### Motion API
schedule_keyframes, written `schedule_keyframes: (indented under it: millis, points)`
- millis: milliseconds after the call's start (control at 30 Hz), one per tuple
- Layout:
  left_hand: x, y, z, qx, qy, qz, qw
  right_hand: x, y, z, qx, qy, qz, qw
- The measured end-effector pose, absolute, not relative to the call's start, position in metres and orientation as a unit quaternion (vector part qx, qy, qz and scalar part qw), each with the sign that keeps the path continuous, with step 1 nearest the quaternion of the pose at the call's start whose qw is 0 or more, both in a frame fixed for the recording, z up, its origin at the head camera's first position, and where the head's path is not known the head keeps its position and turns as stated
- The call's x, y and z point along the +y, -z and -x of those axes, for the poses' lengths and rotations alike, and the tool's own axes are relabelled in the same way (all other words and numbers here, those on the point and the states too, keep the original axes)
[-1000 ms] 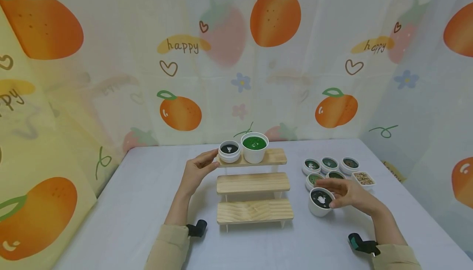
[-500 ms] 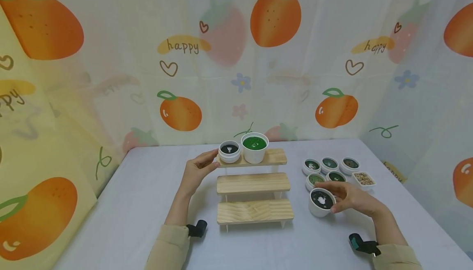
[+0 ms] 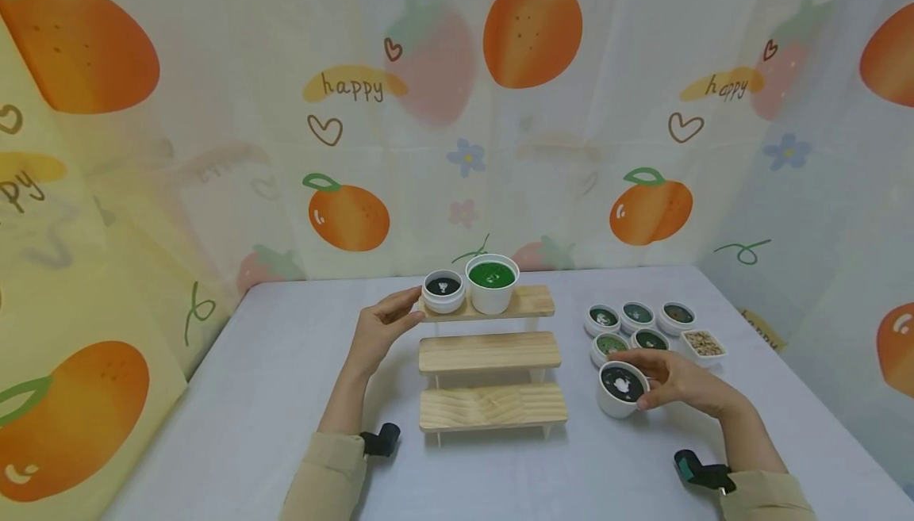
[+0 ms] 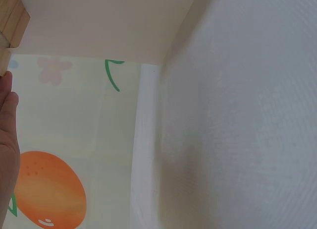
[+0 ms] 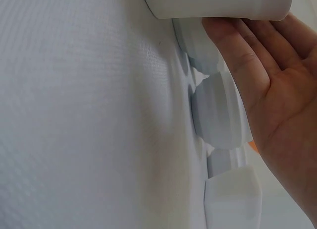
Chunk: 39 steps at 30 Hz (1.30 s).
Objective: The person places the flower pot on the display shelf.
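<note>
My right hand (image 3: pixel 674 382) holds a white cup (image 3: pixel 618 404) at its right side, thumb in front and fingers behind. The cup has a dark filling with a white figure on top; its base is at or near the table in the right wrist view. At the top tier of the wooden stand (image 3: pixel 489 353), my left hand (image 3: pixel 382 332) reaches to the left end, fingertips beside a small white pot (image 3: pixel 443 300) with a dark filling. The left wrist view shows fingers against the board's edge. A taller white cup (image 3: pixel 491 296) with a green filling stands right of that pot.
Behind the right hand are several small white pots (image 3: pixel 603 319) with green or dark fillings. A square white dish (image 3: pixel 703 345) of pale bits lies to their right. A fruit-patterned cloth (image 3: pixel 457 148) hangs behind the white table (image 3: pixel 286 362).
The right hand shifts very slightly on the dark-filled cup, fingers lowering a little early on. The left hand, the stand and the other pots stay in place.
</note>
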<state>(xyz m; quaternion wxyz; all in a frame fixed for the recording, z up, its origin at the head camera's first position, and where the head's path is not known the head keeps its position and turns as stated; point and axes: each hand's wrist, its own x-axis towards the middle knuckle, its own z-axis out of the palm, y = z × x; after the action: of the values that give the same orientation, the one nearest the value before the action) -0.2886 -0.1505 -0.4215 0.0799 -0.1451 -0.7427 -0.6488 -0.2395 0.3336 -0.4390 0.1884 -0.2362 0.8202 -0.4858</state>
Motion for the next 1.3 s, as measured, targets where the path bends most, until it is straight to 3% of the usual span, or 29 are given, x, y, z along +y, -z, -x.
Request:
schedule_keyframes:
  millis: [900, 1300]
  points:
    - [-0.151, 0.422, 0.289, -0.737, 0.654, 0.149, 0.082, 0.331, 0.421, 0.242, 0.824, 0.476, 0.259, 0.162]
    - [-0.150, 0.423, 0.289, -0.740, 0.650, 0.152, 0.083, 0.327, 0.406, 0.247, 0.850, 0.459, 0.217, 0.139]
